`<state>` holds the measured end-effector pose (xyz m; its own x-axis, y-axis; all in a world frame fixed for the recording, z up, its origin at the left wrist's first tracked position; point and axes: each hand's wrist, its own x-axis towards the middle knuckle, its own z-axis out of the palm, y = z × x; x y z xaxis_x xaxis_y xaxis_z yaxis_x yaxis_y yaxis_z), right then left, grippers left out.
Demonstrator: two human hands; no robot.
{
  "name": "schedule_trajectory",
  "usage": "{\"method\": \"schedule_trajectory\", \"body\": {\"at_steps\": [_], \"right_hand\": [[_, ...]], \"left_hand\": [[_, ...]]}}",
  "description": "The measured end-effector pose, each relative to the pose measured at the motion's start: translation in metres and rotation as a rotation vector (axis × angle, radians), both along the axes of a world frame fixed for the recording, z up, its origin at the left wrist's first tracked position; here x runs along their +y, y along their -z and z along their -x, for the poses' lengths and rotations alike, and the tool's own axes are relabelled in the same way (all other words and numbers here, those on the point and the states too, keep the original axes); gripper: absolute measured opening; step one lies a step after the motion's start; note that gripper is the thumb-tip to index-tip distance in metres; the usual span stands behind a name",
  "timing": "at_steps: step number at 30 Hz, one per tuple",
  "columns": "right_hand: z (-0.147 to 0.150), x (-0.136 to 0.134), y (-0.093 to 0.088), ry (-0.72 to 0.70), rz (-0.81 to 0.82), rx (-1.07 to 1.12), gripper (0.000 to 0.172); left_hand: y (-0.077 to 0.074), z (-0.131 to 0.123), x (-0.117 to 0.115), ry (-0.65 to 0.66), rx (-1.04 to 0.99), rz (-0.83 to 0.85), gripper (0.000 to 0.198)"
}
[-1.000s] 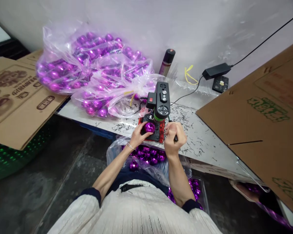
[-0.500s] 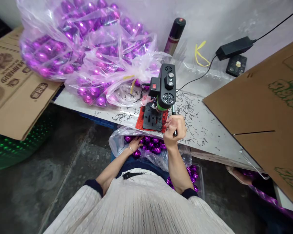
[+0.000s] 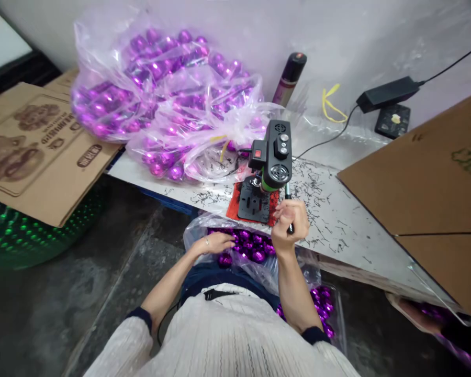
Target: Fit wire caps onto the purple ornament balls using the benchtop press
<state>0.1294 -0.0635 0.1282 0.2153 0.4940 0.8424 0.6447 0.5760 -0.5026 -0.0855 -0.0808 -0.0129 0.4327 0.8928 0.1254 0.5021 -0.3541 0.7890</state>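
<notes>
My right hand point(image 3: 292, 224) is closed around the lever handle point(image 3: 290, 229) of a small black press-like machine point(image 3: 277, 154) with round vents and a red switch. Its flat black base plate point(image 3: 251, 201) rests on a red sheet point(image 3: 233, 210) at the table's front edge. My left hand point(image 3: 219, 242) is over shiny purple ball ornaments point(image 3: 258, 255) in an open clear plastic bag point(image 3: 194, 230) on my lap. Its fingers reach out to the right, with the tips near the balls; no ball shows in them.
Tied clear bags of purple balls point(image 3: 157, 99) lie at the back left. Thin black bits litter the white table point(image 3: 325, 209). A spray can point(image 3: 289, 78), a power adapter point(image 3: 390, 94) and cardboard boxes point(image 3: 427, 193) stand around. At right, part of another person point(image 3: 412, 313) shows below the table.
My left hand has lifted from among the balls, its fingers now above them. My right hand stays on the lever. The whole view has shifted slightly.
</notes>
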Motion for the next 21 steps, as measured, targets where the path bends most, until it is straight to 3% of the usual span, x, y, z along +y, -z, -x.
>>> {"method": "schedule_trajectory", "body": {"at_steps": [1,2,3,4,6,8,10,13,16,21], "right_hand": [[0.0,0.0,0.001,-0.006,0.001,0.004,0.033],[0.0,0.0,0.001,-0.013,-0.002,0.013,0.033],[0.0,0.0,0.002,-0.021,-0.007,0.023,0.032],[0.0,0.001,0.002,-0.025,-0.012,0.033,0.032],[0.0,0.001,0.002,-0.028,-0.014,0.037,0.032],[0.0,0.0,0.002,-0.022,-0.012,0.024,0.032],[0.0,0.0,0.003,-0.017,-0.007,0.012,0.032],[-0.001,-0.001,0.003,-0.025,0.002,0.012,0.03],[-0.002,-0.002,0.004,-0.052,0.007,0.007,0.028],[-0.002,-0.004,0.008,-0.057,0.014,-0.006,0.027]], "left_hand": [[-0.023,0.011,0.004,0.275,-0.032,0.101,0.038],[-0.047,0.022,0.012,0.454,-0.064,0.195,0.042],[-0.07,0.032,0.024,0.494,-0.09,0.252,0.045],[-0.091,0.04,0.04,0.404,-0.112,0.249,0.046],[-0.121,0.049,0.083,0.054,-0.116,0.111,0.045],[-0.135,0.045,0.132,-0.221,-0.02,-0.037,0.039],[-0.138,0.032,0.178,-0.318,0.187,-0.05,0.028],[-0.141,0.008,0.23,-0.456,0.405,-0.04,0.035],[-0.158,-0.004,0.261,-0.571,0.4,-0.212,0.039],[-0.19,0.007,0.271,-0.446,0.309,-0.505,0.041]]}}
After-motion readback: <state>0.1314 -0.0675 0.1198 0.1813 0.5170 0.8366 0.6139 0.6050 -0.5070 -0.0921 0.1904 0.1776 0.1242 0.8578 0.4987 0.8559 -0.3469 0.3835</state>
